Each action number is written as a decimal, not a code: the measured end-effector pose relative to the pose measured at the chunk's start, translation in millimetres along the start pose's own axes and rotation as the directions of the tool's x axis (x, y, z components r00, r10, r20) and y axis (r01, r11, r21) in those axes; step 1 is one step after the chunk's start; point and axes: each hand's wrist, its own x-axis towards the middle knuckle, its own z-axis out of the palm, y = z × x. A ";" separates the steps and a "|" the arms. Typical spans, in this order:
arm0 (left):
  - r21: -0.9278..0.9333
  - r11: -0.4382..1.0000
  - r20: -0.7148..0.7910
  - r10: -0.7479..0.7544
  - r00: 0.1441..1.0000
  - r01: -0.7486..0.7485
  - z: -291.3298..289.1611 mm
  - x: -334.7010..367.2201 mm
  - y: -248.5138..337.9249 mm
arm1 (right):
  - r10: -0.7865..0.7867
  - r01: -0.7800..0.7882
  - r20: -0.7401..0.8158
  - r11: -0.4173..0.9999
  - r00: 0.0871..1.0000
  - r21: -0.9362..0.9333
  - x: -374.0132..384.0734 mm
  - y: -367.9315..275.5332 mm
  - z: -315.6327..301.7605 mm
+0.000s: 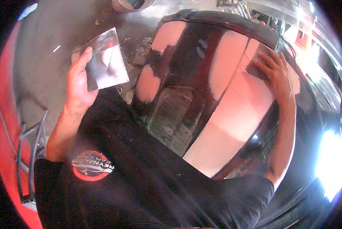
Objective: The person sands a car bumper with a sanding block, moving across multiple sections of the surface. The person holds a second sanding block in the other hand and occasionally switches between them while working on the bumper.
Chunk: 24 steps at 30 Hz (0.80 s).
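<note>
My left hand (pixel 80 76) is raised at the left, closed around a thin, square, shiny plate (pixel 112 63) with grey and bright white areas. Its thumb lies across the near side of the plate. At the right, my right hand (pixel 277 72) bends over a dark flat rectangular sheet (pixel 256 65), pressing it against a curved car body panel (pixel 190 57). The panel is dark, with large smooth pinkish patches (pixel 236 103) on it. One long pinkish strip runs from under my right hand down toward my body. The sheet's exact kind does not show.
A bucket (pixel 133 5) stands on the grey floor (pixel 64 34) at the top. Grey metal bars (pixel 30 160) and a red surface (pixel 5 126) lie at the left. A recessed, scuffed area (pixel 171 112) sits mid-panel. Bright light glares at the right.
</note>
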 end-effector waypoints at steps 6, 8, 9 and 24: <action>-0.011 1.000 0.063 -0.012 0.998 0.013 -1.1 -3.7 4.3 | 0.153 -0.166 -0.098 0.975 0.983 -0.147 -25.9 -36.7 -39.2; -0.027 0.999 0.052 -0.015 0.999 0.017 14.9 -12.3 -0.3 | 0.115 -0.132 -0.302 0.991 0.946 -0.036 -29.3 -57.8 -47.4; -0.033 0.999 0.046 -0.020 0.999 0.021 28.2 -13.7 -4.5 | 0.146 -0.137 -0.344 0.989 0.928 0.050 -30.2 -74.1 -51.7; -0.286 0.893 0.469 -0.185 0.863 0.347 127.3 -69.1 -49.5 | -0.021 0.232 -0.615 0.936 0.789 0.266 -33.3 -136.8 -68.7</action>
